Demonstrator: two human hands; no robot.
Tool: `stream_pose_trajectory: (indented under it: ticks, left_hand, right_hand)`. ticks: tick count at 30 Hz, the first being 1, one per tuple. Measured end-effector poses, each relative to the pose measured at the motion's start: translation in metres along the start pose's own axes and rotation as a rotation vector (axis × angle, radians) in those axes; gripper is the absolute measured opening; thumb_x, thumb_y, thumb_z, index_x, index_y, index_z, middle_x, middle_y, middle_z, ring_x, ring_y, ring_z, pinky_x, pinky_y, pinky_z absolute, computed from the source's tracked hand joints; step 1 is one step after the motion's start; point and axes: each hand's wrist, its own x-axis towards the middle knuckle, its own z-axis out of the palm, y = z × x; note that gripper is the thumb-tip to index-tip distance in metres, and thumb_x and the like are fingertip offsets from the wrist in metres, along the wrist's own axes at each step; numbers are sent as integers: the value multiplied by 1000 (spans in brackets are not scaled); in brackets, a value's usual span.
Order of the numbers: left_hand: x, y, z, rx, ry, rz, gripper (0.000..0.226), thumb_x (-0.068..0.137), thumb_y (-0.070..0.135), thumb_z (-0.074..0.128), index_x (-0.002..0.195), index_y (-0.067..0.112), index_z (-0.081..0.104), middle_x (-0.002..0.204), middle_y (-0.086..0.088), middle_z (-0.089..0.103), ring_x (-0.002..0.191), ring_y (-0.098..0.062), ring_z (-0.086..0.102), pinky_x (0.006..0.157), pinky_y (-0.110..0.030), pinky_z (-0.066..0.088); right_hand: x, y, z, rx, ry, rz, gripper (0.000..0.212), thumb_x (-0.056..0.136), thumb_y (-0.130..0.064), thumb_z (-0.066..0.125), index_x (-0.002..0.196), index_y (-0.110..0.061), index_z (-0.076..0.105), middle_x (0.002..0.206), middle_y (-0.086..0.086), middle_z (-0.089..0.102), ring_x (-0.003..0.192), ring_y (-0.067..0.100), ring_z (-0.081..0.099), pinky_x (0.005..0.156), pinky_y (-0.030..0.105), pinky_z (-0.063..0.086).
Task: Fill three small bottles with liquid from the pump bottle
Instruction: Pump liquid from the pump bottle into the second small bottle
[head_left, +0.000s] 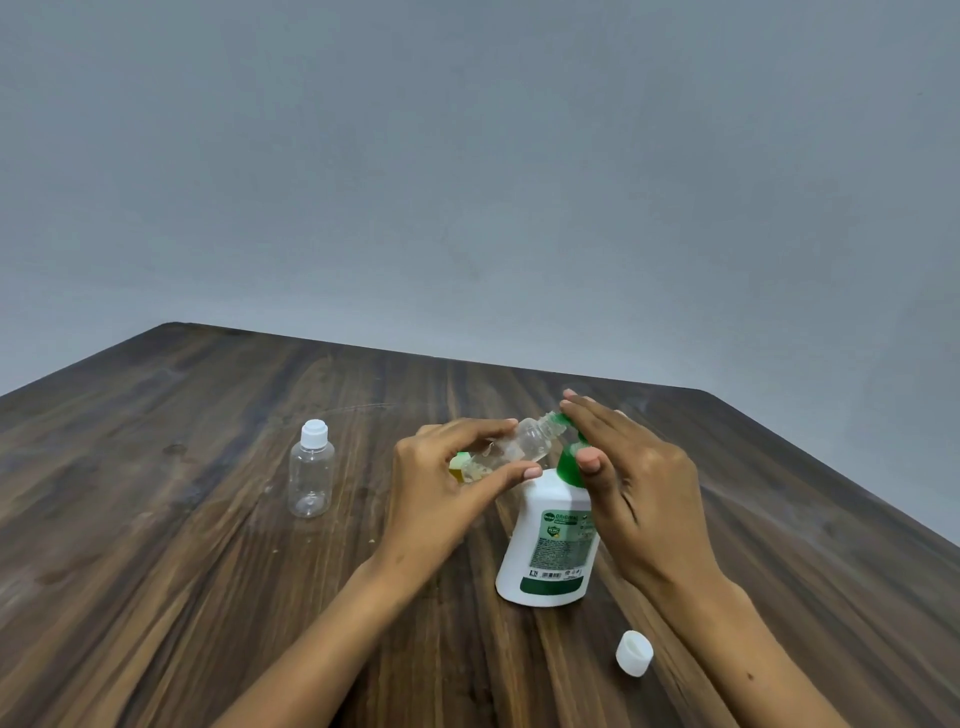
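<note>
While the right hand (618, 483) presses flat-fingered on the pump bottle (548, 540), the left hand (447, 483) pinches a tilted, uncapped small bottle (519, 447) at the spout; its cap (634, 653) lies near. The capped bottle (310, 470) stands empty. A third, apparently filled, is mostly hidden.

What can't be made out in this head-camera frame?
- Third small bottle: only a yellowish-green bit shows behind the left hand.
- Liquid level in the held clear plastic small bottle: fingers cover it.
- Green pump nozzle: under the right hand.
- White pump bottle's label text: too small.
</note>
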Motion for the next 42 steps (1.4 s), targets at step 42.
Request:
stream_pose_trajectory:
  ticks: [42]
  left_hand:
    - [-1,0,1,-8,28,-4,42,65,49,84,99,25,76,94,20,74,89,0,68,78,-31,55]
  right_hand:
    - [0,4,1,-31,-2,-28,78,97,-65,12,120,-14,67,125,-1,64,117,12,56,95,34,47]
